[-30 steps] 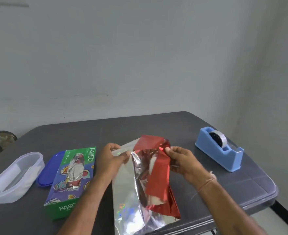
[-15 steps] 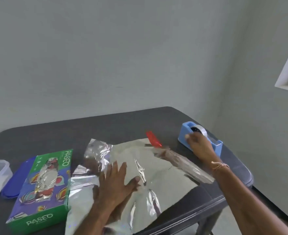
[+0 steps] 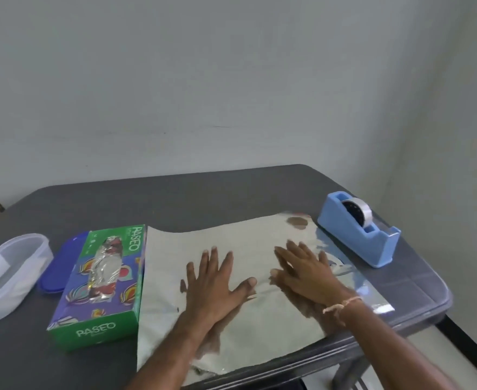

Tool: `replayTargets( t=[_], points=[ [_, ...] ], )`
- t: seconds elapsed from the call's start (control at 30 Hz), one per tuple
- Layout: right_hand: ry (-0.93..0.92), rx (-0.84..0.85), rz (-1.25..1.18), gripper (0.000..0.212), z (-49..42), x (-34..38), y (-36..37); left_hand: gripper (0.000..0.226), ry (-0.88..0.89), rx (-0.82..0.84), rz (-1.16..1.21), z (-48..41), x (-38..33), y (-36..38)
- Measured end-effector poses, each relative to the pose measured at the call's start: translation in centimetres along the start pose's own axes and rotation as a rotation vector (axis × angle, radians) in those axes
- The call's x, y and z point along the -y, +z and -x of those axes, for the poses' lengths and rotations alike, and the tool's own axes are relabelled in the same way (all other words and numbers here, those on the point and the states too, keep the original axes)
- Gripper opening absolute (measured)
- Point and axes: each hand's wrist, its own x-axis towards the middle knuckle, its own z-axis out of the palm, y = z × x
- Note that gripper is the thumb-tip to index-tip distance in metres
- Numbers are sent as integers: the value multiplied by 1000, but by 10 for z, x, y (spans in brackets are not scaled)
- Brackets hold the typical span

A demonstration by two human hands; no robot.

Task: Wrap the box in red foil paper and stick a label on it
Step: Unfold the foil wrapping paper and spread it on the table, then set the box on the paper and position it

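Silver is all I see of the foil sheet [image 3: 240, 299], spread flat on the dark grey table [image 3: 203, 195] with its dull reflective side up; only a tiny sliver of red shows at its far right corner. My left hand [image 3: 217, 282] lies palm down on the middle of the sheet, fingers spread wide and pointing away from me, gripping nothing. My right hand [image 3: 304, 271] lies flat on the sheet just beside it, fingers also splayed and angled toward the far left, its thumb close to my left thumb; it holds nothing either. A thin cord bracelet [image 3: 341, 304] circles my right wrist.

Just to the left of my left hand, touching the sheet's left edge, the green tissue box [image 3: 102, 285] lies flat, printed PASEO. Beyond it, farther left, a blue lid [image 3: 60, 266] lies under the edge of a clear plastic container [image 3: 9, 274]. To the right of my right hand, past the sheet's corner, stands a light blue tape dispenser [image 3: 358, 232] with a roll of tape.
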Motion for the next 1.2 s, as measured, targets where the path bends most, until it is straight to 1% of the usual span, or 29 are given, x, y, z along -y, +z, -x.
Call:
replayTargets(
  t=[0.07,0.17,0.23,0.27,0.33,0.4,0.47,0.5,0.57,0.63,0.67,0.73,0.8,0.87,0.9,0.93,0.97,1.07,1.2],
  points=[
    [1,22,20,69,-4,3,0,96,2,-5,-1,-2,7,0],
    [8,27,28,68,-6,14,-2,97,-6,-1,8,-2,11,2],
    [12,-1,-7,67,-4,21,-3,98,-1,-29,64,-1,7,-3],
    [-3,-41,-62,67,-3,27,-4,97,10,-71,92,1,4,-8],
    [-63,-140,-206,63,-2,43,-9,91,38,-235,143,5,-1,-27],
    [-132,-204,-333,57,-3,68,-11,81,31,-446,175,14,5,-54],
    [-173,-183,-439,52,-4,95,-11,72,-57,-604,153,22,25,-81],
    [-192,-151,-491,50,-4,108,-10,71,-137,-640,124,26,42,-91],
    [-234,-86,-583,48,-4,136,-3,75,-336,-609,77,40,79,-105],
    [-275,-30,-697,46,-5,163,6,83,-512,-504,104,58,114,-110],
    [-299,-6,-769,46,-4,178,8,83,-576,-442,145,69,128,-111],
    [-343,62,-893,47,-1,211,9,74,-650,-320,233,87,151,-112],
    [-336,133,-945,46,-2,236,11,62,-669,-238,370,100,163,-111],
    [-295,178,-980,41,-3,254,17,51,-628,-280,558,108,172,-104],
    [-273,180,-996,37,-4,259,21,40,-598,-326,639,112,172,-101],
    [-249,178,-1021,35,-5,262,26,30,-578,-367,699,115,173,-97],
    [-216,180,-1056,33,-3,264,29,24,-572,-402,739,119,170,-95],
    [-137,190,-1259,31,4,268,35,26,-539,-497,846,122,164,-91],
    [-125,96,-1487,32,16,272,29,27,-412,-631,1060,124,150,-96]
  ],
)
